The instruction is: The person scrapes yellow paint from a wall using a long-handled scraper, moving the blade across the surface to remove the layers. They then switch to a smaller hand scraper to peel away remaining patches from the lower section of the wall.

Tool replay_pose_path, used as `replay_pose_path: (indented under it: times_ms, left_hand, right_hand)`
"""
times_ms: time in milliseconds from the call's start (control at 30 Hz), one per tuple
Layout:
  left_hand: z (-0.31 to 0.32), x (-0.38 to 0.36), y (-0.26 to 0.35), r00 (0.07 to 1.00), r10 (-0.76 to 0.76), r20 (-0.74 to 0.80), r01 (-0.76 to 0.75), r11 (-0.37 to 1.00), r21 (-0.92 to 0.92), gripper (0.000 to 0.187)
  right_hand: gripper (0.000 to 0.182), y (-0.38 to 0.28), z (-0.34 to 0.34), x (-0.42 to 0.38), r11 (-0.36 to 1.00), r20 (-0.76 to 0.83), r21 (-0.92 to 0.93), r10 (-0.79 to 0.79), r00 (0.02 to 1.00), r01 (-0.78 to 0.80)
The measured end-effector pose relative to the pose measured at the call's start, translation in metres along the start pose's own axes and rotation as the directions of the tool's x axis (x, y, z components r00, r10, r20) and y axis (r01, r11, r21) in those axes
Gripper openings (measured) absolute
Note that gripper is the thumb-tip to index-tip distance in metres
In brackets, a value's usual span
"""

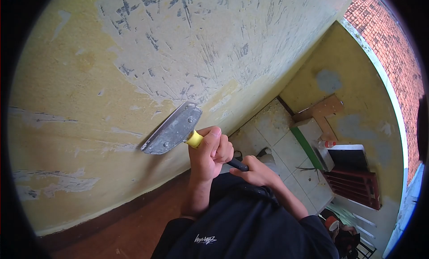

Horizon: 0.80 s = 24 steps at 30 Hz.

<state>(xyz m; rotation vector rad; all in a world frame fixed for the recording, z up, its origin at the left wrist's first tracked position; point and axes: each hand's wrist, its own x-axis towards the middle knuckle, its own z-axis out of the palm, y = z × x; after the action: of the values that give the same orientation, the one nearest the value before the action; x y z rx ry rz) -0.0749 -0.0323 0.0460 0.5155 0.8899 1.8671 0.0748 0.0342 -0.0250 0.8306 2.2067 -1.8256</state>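
Note:
A wall scraper (174, 130) with a wide grey metal head, two screws, a yellow collar and a black handle is held up against the wall. Its blade edge lies at or very near the yellow wall (89, 102); exact contact is hard to make out. Wrapped round the handle just behind the yellow collar is my left hand (209, 152), closed. My right hand (255, 172) is closed at the black rear end of the handle. Above the blade, a broad pale scraped patch (214, 44) shows dark gouges where paint is gone.
Light floor tiles (290, 147) with debris lie to the right. Against the far wall stand a green-and-white box (308, 140), a brown board (319, 111), a plastic bottle (328, 144) and a dark red slatted piece (353, 187). A low wall borders a tiled roof (384, 40).

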Motion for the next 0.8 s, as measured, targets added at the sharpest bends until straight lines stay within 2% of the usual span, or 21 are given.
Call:
replay_pose_path:
  times_ms: [233, 367, 600, 700, 800]
  left_hand:
    - [0.002, 0.002, 0.008, 0.998, 0.017, 0.058, -0.017, 1.0, -0.016, 0.041]
    - [0.01, 0.012, 0.031, 0.987, 0.048, 0.155, -0.056, 0.997, 0.047, 0.04]
    - [0.0, 0.002, 0.011, 0.999, 0.016, 0.044, -0.018, 0.999, 0.04, 0.04]
    - [-0.004, -0.002, -0.001, 1.0, -0.007, -0.003, 0.007, 1.0, 0.027, 0.04]
    - [-0.004, -0.004, -0.003, 1.0, 0.002, -0.02, -0.001, 1.0, 0.028, 0.04]
  right_hand:
    - [0.051, -0.012, -0.002, -0.003, 1.0, -0.024, 0.01, -0.006, 1.0, 0.006]
    - [0.049, -0.028, -0.003, 0.004, 0.999, -0.062, 0.009, -0.04, 0.997, 0.04]
    - [0.045, -0.007, 0.003, 0.004, 0.999, -0.04, -0.024, -0.044, 0.998, 0.043]
    - [0.046, -0.003, 0.0, 0.0, 0.999, 0.015, -0.026, 0.021, 1.0, -0.021]
    - [0.051, 0.002, 0.004, -0.001, 1.0, -0.017, 0.01, -0.027, 0.999, 0.028]
